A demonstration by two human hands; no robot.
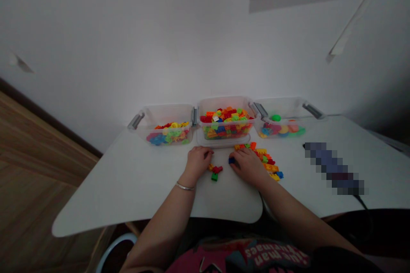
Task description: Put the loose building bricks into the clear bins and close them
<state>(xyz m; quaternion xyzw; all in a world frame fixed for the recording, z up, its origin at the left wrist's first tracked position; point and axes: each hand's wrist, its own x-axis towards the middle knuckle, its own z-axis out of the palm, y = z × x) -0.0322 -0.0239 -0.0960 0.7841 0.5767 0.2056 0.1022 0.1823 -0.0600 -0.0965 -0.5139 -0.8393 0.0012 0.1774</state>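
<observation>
While the right hand (248,166) curves its fingers (237,158) half closed over a blue brick (231,160), touching it, though whether they grip it cannot be told, the left hand (198,163) rests loosely curled with nothing visible in its fingers (206,152), just beside a cluster of red, green and yellow bricks (215,171). A silver bangle (185,186) circles the left wrist. Orange and yellow bricks (262,160) lie in a loose strip on the table (128,187), in front of and right of the middle bin (226,115). A bin of mixed bricks (166,115) stands left of that bin, and a bin of rounder pieces (282,113) stands right of it.
</observation>
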